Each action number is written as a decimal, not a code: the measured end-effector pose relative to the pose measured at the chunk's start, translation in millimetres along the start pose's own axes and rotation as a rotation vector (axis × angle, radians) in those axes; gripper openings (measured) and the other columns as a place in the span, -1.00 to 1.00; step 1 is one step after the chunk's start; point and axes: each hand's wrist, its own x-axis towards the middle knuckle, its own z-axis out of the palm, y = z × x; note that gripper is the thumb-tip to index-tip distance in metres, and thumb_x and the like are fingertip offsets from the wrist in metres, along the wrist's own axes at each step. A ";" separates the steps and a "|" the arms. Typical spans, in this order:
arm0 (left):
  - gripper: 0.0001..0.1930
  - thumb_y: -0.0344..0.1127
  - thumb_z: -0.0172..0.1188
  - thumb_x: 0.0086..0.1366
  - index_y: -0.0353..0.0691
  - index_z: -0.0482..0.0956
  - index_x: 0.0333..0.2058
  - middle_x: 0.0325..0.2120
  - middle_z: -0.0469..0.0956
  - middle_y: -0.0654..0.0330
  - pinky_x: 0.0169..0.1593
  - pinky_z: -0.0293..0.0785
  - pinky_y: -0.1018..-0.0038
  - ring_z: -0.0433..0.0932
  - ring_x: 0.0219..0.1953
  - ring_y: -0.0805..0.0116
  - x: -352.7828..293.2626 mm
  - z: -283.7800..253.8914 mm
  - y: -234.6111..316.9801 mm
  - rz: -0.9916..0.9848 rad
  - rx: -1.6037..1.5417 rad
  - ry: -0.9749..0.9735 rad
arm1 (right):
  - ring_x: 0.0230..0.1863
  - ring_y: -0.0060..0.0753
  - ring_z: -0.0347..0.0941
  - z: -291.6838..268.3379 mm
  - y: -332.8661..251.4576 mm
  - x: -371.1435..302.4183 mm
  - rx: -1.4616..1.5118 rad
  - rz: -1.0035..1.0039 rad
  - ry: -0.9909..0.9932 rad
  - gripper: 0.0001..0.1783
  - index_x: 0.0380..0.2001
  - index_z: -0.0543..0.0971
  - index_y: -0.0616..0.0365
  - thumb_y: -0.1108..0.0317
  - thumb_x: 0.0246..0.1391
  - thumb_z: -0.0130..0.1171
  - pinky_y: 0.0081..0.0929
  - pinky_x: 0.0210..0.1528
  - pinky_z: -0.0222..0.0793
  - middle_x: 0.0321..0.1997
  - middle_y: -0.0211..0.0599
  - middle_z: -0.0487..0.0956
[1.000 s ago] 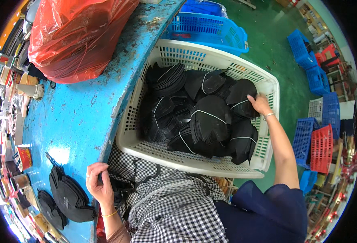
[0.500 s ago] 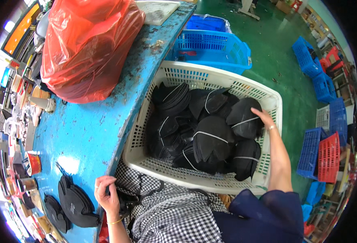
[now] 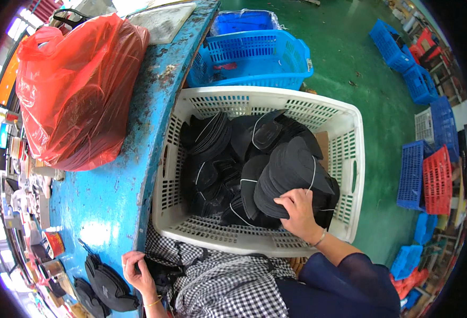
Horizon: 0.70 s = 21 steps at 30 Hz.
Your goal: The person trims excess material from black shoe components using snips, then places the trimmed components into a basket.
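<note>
My right hand [image 3: 297, 213] grips the near edge of a banded bundle of black flat pieces [image 3: 289, 172], thumb on one side and fingers on the other. The bundle is tilted above other bundles in a white plastic basket [image 3: 262, 95]. Pale elastic bands loop round several of those black stacks, such as the one at the back left [image 3: 209, 132]. At the blue table's near edge, my left hand [image 3: 138, 271] is closed loosely, with nothing visible in its curled fingers. Beside it on the table lie black curved pieces [image 3: 109, 283] in a small stack.
A red plastic bag [image 3: 85, 90], bulging, stands on the worn blue table [image 3: 122, 196]. Beyond the white basket is a blue basket [image 3: 249, 55] on the green floor. More blue crates [image 3: 413, 175] and a red crate [image 3: 436, 180] line the right side.
My right hand has moved from the basket's right side toward its near edge and now tilts a bundle over the others. My left hand stays near the table edge. The view has shifted.
</note>
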 end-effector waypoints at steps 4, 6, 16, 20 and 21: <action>-0.87 -0.69 0.09 0.15 -0.36 0.56 -0.39 -0.35 0.52 0.08 -0.14 0.41 0.45 0.50 -0.26 0.26 -2.6 -0.8 4.3 -0.026 0.016 0.024 | -0.07 -0.13 0.39 -4.8 2.7 8.8 0.034 0.048 -0.030 -0.45 -0.18 0.54 0.04 0.55 -0.43 0.33 -0.17 0.00 0.17 -0.15 -0.29 0.46; -0.86 -0.69 0.09 0.14 -0.35 0.57 -0.40 -0.36 0.54 0.09 -0.12 0.43 0.44 0.51 -0.25 0.26 -3.9 -2.7 3.6 -0.030 0.018 0.038 | -0.07 -0.12 0.39 -17.4 14.0 20.4 0.050 0.034 -0.048 -0.46 -0.18 0.54 0.03 0.53 -0.41 0.36 -0.17 0.00 0.20 -0.15 -0.29 0.46; -0.85 -0.70 0.13 0.09 -0.32 0.60 -0.43 -0.40 0.57 0.10 -0.12 0.45 0.42 0.55 -0.27 0.24 4.6 -2.7 5.8 0.032 0.009 0.002 | 0.32 0.09 0.29 -48.7 187.2 34.6 -0.234 0.518 0.124 -0.25 0.36 0.25 0.15 0.22 0.16 0.29 -0.12 0.36 0.18 0.33 0.04 0.38; -0.83 -0.71 0.12 0.05 -0.31 0.61 -0.43 -0.40 0.57 0.11 -0.10 0.44 0.40 0.54 -0.27 0.23 6.2 -3.1 2.8 0.076 -0.002 -0.030 | 0.42 0.19 0.13 -36.0 232.0 30.9 -0.357 0.575 -0.006 -0.15 0.43 0.12 0.14 0.17 0.18 0.27 -0.04 0.43 0.05 0.41 0.12 0.26; -0.82 -0.71 0.13 0.03 -0.30 0.61 -0.44 -0.41 0.57 0.12 -0.11 0.44 0.39 0.54 -0.27 0.22 7.6 -2.4 2.5 0.092 -0.005 -0.039 | 0.42 0.19 0.13 -36.6 234.8 32.0 -0.370 0.577 -0.029 -0.12 0.45 0.09 0.13 0.17 0.17 0.28 -0.03 0.41 0.06 0.41 0.13 0.25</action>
